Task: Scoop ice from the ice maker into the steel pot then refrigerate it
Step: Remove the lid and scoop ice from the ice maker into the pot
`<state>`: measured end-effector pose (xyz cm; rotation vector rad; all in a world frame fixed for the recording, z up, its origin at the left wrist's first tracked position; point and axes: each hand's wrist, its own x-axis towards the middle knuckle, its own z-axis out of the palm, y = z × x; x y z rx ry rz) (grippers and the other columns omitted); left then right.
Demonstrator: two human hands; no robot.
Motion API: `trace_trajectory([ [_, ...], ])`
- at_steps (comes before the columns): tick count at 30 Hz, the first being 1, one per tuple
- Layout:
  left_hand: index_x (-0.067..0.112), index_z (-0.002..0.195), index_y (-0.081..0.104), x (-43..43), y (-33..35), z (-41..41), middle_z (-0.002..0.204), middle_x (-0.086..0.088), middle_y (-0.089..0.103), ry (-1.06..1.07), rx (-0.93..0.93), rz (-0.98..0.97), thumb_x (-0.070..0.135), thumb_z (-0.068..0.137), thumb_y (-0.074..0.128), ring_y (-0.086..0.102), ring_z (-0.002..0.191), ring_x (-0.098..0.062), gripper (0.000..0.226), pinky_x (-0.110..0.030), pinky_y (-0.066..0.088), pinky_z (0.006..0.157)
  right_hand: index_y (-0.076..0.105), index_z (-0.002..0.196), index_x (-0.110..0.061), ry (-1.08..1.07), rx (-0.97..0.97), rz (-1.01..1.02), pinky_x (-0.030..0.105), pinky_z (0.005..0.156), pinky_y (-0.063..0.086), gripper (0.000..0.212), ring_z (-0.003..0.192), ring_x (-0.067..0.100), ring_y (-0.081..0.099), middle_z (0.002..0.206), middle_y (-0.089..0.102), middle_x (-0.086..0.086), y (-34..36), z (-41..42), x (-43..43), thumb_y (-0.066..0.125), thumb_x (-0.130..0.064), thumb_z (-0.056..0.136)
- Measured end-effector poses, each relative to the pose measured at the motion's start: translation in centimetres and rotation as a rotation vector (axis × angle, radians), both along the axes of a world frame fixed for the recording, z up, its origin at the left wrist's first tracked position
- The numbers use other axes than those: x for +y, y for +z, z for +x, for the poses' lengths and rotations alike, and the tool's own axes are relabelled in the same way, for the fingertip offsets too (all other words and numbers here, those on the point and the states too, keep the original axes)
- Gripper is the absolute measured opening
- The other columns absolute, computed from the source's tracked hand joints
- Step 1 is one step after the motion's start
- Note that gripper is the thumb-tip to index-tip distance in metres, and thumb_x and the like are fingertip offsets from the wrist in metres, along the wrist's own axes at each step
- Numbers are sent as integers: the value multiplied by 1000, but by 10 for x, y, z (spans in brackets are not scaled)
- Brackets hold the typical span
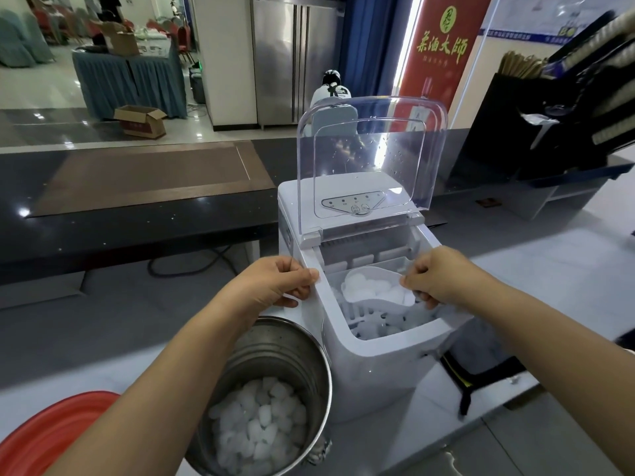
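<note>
A white ice maker stands on the counter with its clear lid raised. Inside its bin, a white scoop heaped with ice sits above loose ice. My right hand grips the scoop's handle at the bin's right side. My left hand rests curled on the ice maker's left rim, with a thin white edge between its fingers. A steel pot stands low to the left of the machine, partly filled with ice.
A red round object lies at the bottom left. A black strap hangs to the right of the machine. A dark counter runs behind, a steel refrigerator stands far back, and a person sits behind the lid.
</note>
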<state>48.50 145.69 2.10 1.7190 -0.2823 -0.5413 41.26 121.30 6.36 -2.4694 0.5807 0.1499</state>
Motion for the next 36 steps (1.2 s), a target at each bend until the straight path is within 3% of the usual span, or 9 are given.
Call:
trace_trajectory([
  [3, 12, 72, 59, 0, 0, -2, 73, -6, 68, 8, -7, -6, 25, 83, 70, 64, 70, -15, 20, -30, 54, 72, 53, 52, -9, -37, -11, 25, 18, 44, 45, 38, 38, 12, 53, 49, 56, 3, 5, -8, 2, 64, -15, 87],
  [7, 13, 73, 59, 0, -1, -5, 69, 0, 69, 27, -62, 12, 27, 83, 69, 64, 69, -12, 20, -30, 53, 72, 55, 52, -8, -54, -30, 31, 26, 55, 55, 37, 43, 14, 55, 50, 57, 4, 9, -15, 5, 66, -14, 87],
  [11, 12, 76, 62, 2, -3, -10, 64, 5, 68, 69, -123, 21, 30, 84, 69, 62, 65, -9, 21, -28, 52, 69, 57, 55, -6, -69, -53, 42, 18, 43, 46, 34, 42, 13, 53, 52, 57, 5, 14, -23, 11, 65, -15, 87],
  [16, 11, 77, 63, 12, -3, -18, 71, -3, 68, 108, -118, -6, 35, 91, 57, 63, 72, -16, 28, -36, 53, 78, 60, 55, -6, -51, -122, 31, 31, 58, 52, 34, 43, 15, 55, 47, 58, 2, 26, -30, 20, 66, -18, 86],
  [29, 9, 75, 62, 69, 8, -24, 71, -5, 65, 199, -142, -20, 24, 94, 55, 59, 70, -16, 25, -27, 50, 69, 56, 47, -9, 111, -130, 58, 20, 47, 43, 42, 34, 10, 42, 34, 49, -3, 49, -56, 107, 62, -20, 87],
  [32, 11, 75, 61, 83, 3, -25, 71, -5, 66, 219, -129, -14, 25, 94, 56, 61, 72, -17, 24, -33, 51, 74, 64, 53, -6, 106, -122, 73, 16, 40, 37, 34, 30, 6, 39, 36, 53, -2, 40, -60, 125, 64, -20, 85],
  [36, 10, 75, 61, 97, -2, -28, 70, -4, 65, 234, -130, 5, 25, 94, 55, 60, 71, -17, 25, -31, 51, 74, 68, 56, -6, 106, -89, 30, 21, 46, 38, 28, 37, 8, 43, 50, 64, 10, 18, -64, 145, 66, -21, 80],
])
